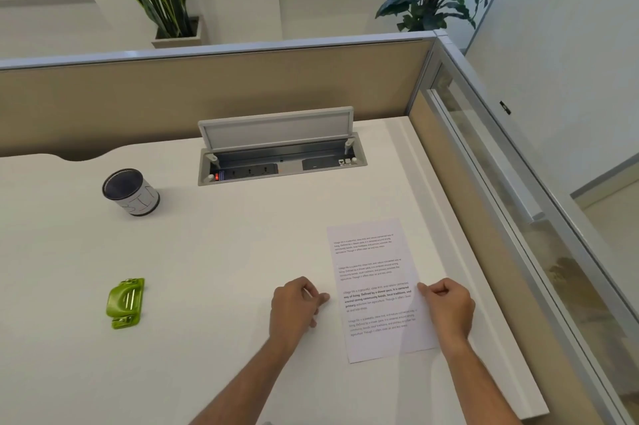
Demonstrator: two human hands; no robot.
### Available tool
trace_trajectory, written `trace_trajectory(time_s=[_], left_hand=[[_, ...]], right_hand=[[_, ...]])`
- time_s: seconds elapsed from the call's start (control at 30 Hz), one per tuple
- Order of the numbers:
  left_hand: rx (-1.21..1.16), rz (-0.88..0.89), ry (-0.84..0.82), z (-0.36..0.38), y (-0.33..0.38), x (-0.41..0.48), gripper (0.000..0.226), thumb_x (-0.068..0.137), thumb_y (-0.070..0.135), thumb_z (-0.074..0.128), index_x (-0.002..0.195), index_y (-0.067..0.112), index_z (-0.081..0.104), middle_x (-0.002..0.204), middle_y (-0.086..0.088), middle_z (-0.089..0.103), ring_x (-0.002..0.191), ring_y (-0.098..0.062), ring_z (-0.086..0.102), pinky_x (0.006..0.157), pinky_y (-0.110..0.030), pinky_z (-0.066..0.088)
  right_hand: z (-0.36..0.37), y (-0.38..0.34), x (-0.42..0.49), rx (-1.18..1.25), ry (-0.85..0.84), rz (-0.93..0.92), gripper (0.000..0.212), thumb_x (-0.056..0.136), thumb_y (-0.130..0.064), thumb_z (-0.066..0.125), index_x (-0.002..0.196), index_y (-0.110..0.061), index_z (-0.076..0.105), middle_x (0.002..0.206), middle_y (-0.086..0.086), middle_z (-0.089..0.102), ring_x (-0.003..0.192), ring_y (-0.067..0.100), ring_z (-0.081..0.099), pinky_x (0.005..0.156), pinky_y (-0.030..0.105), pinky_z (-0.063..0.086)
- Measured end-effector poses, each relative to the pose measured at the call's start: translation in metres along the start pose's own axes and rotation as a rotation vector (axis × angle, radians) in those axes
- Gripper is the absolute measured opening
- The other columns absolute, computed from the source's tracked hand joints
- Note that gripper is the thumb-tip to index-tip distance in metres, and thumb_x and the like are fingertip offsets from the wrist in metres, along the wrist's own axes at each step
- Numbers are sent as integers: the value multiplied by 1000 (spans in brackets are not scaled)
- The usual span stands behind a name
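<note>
The white desk (214, 251) gives a broad flat surface to work on, so the job looks best done flat on it, not in the air. Toward its right side, near the raised strip along the desk's edge, lies the printed sheet (377, 289), face up with four blocks of text, slightly skewed to the desk edge. The step in hand appears to be taking hold of this sheet by both long edges to square or lift it. The right hand (447, 308) has its fingers curled and its thumb tip at the sheet's right edge, apparently pinching it. The left hand (294, 305) rests on the desk with fingers curled on nothing, its fingertips just short of the left edge. To do this well, the left hand should likely close that small gap and take the edge opposite the right hand's pinch, so the paper rises evenly without creasing. A light grip at the margin should keep the print unsmudged. If punching is the aim, the green hole punch (125, 303) sits well apart to the left, so the sheet would have to be carried over to it.
</note>
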State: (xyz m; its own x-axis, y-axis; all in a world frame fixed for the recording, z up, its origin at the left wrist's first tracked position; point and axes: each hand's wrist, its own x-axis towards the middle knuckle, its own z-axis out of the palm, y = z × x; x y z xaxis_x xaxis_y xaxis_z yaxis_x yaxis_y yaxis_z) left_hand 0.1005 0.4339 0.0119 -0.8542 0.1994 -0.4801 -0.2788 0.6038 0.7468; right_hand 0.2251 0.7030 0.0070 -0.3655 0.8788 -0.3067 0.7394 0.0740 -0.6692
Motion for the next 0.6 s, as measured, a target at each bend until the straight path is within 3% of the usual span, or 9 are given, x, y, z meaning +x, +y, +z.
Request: trace_trajectory(time_s=[0.1,0.2,0.3,0.37,0.47,0.6], left_hand=[[27,22,45,-32,-26,-13,27,84,30,90,75,17,68,61,-4,74,45,-24,71,53,-44,61],[115,64,89,-68,-54,-25,25,88,34,85,74,25,66,61,3,72,50,-17,70,58,-39,61],[379,183,130,-102,-83,-37,21,92,45,76,83,30,64,70,13,70,66,-6,65,64,-30,54],[481,255,138,-124,-101,-44,18,95,47,71,90,31,65,77,16,71,73,-5,63,68,-27,53],[554,304,153,-156,-126,-53,14,97,46,68,93,33,66,84,18,72,75,-5,63,70,-27,54],[582,310,207,-199,-154,-55,10,95,42,71,92,34,66,85,19,72,72,-5,63,68,-27,54]], right_hand=[[4,-3,-31,-35,115,-71,34,88,-21,84,65,-16,60,64,-1,68,61,23,64,56,34,52],[21,-8,-70,-103,132,-172,34,89,-23,83,67,-23,57,61,-6,63,59,23,61,56,35,53],[53,-13,-116,-176,51,-293,37,85,-19,85,65,-24,54,54,-8,57,55,21,58,61,40,57],[77,-16,-152,-205,-31,-368,41,81,-15,87,63,-22,51,51,-8,53,52,19,55,58,36,53],[114,-22,-202,-234,-143,-430,41,79,-15,87,64,-20,49,50,-7,52,50,18,53,49,28,41],[159,-35,-253,-238,-210,-422,39,82,-20,83,66,-20,48,53,-6,54,51,15,54,46,26,38]])
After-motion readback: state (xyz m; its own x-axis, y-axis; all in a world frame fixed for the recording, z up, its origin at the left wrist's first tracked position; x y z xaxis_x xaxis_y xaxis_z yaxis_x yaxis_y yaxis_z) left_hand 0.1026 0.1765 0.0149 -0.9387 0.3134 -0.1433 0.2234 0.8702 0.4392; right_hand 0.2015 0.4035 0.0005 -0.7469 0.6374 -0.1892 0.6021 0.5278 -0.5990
